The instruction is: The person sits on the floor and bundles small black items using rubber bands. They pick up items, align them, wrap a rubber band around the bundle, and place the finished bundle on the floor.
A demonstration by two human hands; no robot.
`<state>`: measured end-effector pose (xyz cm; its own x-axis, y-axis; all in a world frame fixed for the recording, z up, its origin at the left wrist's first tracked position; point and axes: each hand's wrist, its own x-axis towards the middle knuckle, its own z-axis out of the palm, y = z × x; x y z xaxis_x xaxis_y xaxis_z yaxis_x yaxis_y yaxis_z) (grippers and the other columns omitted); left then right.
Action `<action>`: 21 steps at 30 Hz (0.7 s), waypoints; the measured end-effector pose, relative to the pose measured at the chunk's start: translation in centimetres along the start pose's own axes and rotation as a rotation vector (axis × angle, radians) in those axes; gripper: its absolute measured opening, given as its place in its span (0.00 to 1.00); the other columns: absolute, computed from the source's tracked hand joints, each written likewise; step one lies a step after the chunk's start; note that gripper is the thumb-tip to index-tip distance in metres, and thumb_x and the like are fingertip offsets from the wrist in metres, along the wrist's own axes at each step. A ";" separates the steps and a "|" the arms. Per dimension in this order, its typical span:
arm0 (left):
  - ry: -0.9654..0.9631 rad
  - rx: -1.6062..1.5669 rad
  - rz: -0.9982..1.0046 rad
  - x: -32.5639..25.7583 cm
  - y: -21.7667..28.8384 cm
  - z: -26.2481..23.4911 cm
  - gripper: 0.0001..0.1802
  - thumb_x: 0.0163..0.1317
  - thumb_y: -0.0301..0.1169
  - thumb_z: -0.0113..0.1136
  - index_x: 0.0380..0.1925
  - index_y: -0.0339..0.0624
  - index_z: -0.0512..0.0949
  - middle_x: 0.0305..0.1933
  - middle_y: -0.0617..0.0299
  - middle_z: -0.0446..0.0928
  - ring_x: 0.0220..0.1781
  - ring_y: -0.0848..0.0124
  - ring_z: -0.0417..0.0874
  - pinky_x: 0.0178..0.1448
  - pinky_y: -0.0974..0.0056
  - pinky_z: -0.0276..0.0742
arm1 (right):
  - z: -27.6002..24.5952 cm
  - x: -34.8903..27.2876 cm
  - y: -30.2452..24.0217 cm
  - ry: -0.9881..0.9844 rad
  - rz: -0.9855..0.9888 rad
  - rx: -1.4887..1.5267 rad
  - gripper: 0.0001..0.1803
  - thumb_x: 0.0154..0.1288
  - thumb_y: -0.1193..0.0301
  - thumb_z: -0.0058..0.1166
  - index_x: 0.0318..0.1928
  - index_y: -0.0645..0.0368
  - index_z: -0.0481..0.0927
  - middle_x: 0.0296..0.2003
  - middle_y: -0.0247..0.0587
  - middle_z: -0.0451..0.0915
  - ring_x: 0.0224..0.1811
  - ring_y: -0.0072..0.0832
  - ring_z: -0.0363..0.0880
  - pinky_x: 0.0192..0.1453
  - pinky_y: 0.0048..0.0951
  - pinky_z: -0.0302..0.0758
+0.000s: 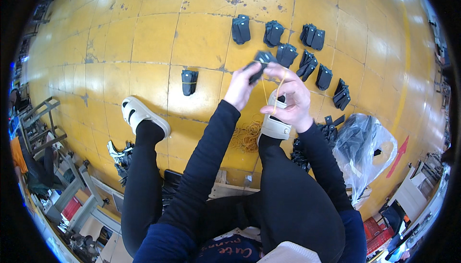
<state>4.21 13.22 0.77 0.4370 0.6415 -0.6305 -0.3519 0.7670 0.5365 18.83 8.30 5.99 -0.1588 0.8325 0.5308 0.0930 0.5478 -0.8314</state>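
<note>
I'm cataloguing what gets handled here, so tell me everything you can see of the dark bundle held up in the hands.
The dark bundle is nearly black, apparently soft fabric, with small pale marks near its upper end. It is tilted, raised above the yellow floor. The left fingers grip it; the right fingers are at its right end. A stretched yellow band reaches it. Blur hides finer detail.

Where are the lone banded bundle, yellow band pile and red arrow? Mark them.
Banded bundle (189, 82), head view: its middle.
Yellow band pile (247, 136), head view: its middle.
Red arrow (397, 160), head view: its shaft.
</note>
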 end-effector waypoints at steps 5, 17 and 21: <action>-0.022 -0.456 0.178 -1.0 1.4 0.3 0.14 0.66 0.35 0.57 0.46 0.38 0.74 0.42 0.60 0.77 0.45 0.70 0.76 0.50 0.67 0.73 | 3.6 -0.2 -1.0 0.510 0.462 0.231 0.53 0.50 0.49 0.66 0.70 0.56 0.53 0.71 0.47 0.46 0.75 0.36 0.43 0.74 0.42 0.47; -0.389 1.192 0.227 -2.8 1.9 -4.4 0.19 0.62 0.37 0.57 0.49 0.36 0.74 0.48 0.53 0.73 0.50 0.60 0.75 0.57 0.64 0.69 | 2.0 -4.0 2.9 0.302 0.974 0.151 0.07 0.59 0.74 0.58 0.37 0.63 0.76 0.36 0.31 0.76 0.39 0.21 0.74 0.50 0.23 0.69; 0.002 1.161 0.225 -1.9 1.1 -9.7 0.21 0.61 0.37 0.58 0.51 0.37 0.76 0.47 0.50 0.73 0.51 0.58 0.75 0.57 0.63 0.69 | 2.7 -6.2 5.2 0.103 0.853 -0.302 0.07 0.58 0.74 0.57 0.35 0.64 0.75 0.32 0.36 0.75 0.39 0.30 0.76 0.45 0.28 0.72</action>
<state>-5.04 12.97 -2.93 0.4599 0.7613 -0.4571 0.5427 0.1665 0.8233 17.60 5.78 -2.12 0.1694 0.9606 -0.2205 0.3948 -0.2711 -0.8779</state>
